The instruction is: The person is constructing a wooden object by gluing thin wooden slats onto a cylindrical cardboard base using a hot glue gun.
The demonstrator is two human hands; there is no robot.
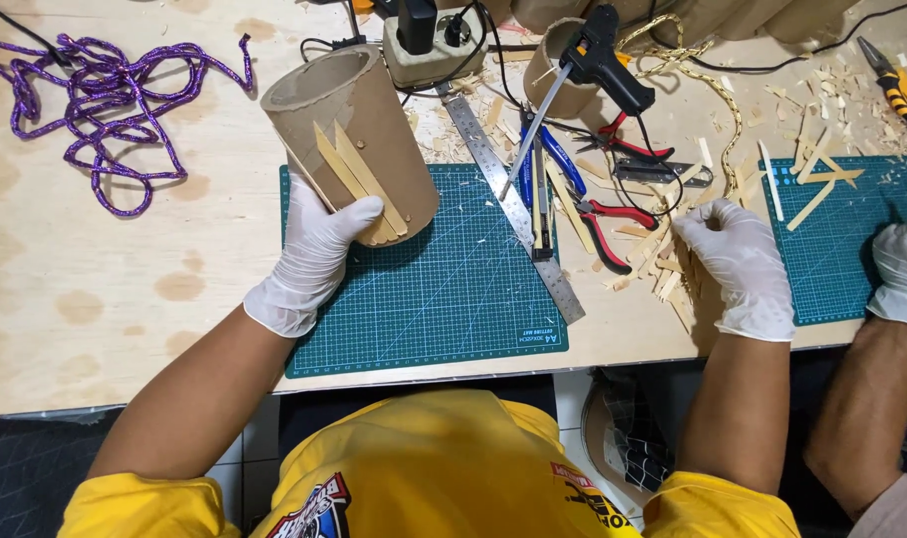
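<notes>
A: Where's the left hand in all this?

B: Left of centre in the frame, gloved in white, gripping the cardboard tube. The tube leans back toward the upper left, its open mouth up, and its lower end sits at the top left corner of the green cutting mat. The fingers press flat wooden sticks against its side

A: And the right hand?

B: Right of centre, also gloved, fingers curled loosely over a heap of wooden sticks at the table's front edge. I cannot tell whether it actually pinches one

A: How much room is there to move?

B: The mat's lower half lies bare, right to the table edge. Between the hands it is crowded: a steel ruler runs diagonally along the mat's right side, with red-handled pliers and a black glue gun just beyond. A purple rope lies well apart in the upper left

A: Anyone else nearby?

B: Another person's gloved hand rests on a second green mat at the right edge of the frame
</notes>
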